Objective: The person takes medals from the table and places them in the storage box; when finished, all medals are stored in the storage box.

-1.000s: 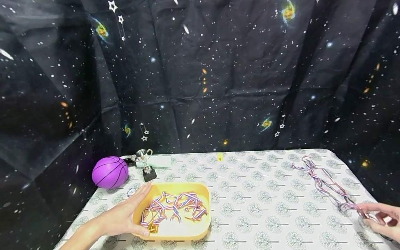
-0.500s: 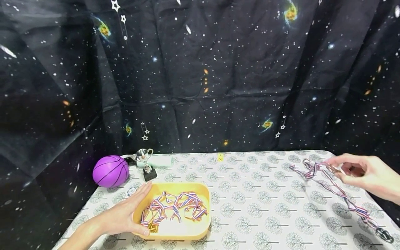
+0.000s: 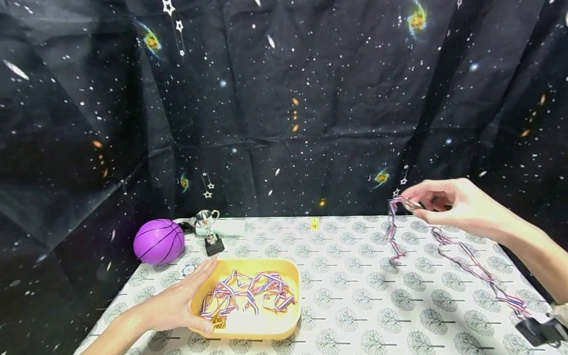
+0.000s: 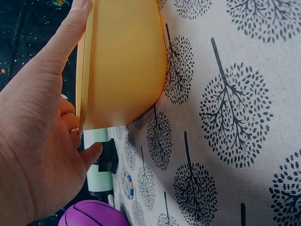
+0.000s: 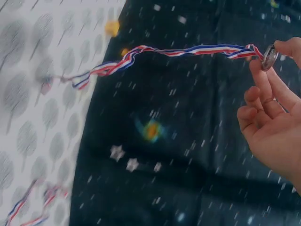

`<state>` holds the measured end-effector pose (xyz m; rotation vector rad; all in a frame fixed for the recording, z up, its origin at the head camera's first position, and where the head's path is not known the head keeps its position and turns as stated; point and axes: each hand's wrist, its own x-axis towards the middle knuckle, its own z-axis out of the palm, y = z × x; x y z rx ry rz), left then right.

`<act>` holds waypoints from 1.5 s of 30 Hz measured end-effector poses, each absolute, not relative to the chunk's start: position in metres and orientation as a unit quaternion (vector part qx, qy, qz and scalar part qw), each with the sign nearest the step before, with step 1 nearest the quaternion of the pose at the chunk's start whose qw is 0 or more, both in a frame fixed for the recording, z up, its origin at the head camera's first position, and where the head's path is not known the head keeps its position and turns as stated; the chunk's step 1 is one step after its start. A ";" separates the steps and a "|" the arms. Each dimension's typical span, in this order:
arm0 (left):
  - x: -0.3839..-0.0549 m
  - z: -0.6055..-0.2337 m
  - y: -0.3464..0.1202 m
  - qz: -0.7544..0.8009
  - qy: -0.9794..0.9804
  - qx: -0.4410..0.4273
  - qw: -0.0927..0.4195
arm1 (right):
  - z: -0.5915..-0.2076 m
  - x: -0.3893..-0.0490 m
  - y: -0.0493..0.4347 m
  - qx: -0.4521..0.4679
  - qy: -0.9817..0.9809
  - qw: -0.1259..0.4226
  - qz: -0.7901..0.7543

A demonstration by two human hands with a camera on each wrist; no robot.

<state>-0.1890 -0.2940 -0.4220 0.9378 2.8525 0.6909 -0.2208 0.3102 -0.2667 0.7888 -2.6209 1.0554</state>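
In the head view, my left hand (image 3: 182, 298) grips the left end of a yellow plastic tub (image 3: 290, 323), thumb at the near corner and fingers toward the far one. Inside lie tangled red, white and blue ribbons (image 3: 250, 291) and part of a gold medal (image 3: 219, 323). My right hand (image 3: 457, 204), raised above the table's back right, pinches a silvery medal (image 5: 269, 58) between thumb and fingertips. Its striped ribbon (image 3: 391, 227) hangs down, the lower end near the tablecloth. Another striped ribbon (image 3: 475, 268) lies on the right; the right wrist camera hides its near end.
A purple basketball (image 3: 159, 241), a small silver trophy cup (image 3: 212, 235) on a black base and a pale green cylinder (image 3: 232, 228) stand at the back left. A round blue-and-white disc (image 3: 188, 270) lies near them. A yellow label (image 3: 314, 223) marks the back edge.
My right hand has lifted a medal from the right side and carried it up and leftward, its ribbon separating from the other one. My left hand keeps its place on the tub.
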 end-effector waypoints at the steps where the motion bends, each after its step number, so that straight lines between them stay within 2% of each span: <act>1: -0.189 -0.422 -0.294 0.225 0.925 0.303 0.032 | -0.262 -0.221 0.302 0.273 -0.887 0.099 0.360; 12: -0.190 -0.423 -0.294 0.228 0.922 0.310 0.025 | -0.222 -0.223 0.224 0.351 -0.827 0.038 0.437; 24: -0.190 -0.423 -0.295 0.231 0.923 0.307 0.027 | -0.197 -0.224 0.167 0.379 -0.800 0.037 0.464; 36: -0.189 -0.425 -0.298 0.239 0.923 0.299 0.040 | -0.215 -0.235 0.126 0.406 -0.783 0.019 0.470; 45: -0.190 -0.423 -0.296 0.240 0.922 0.301 0.048 | -0.233 -0.240 0.092 0.389 -0.834 0.066 0.387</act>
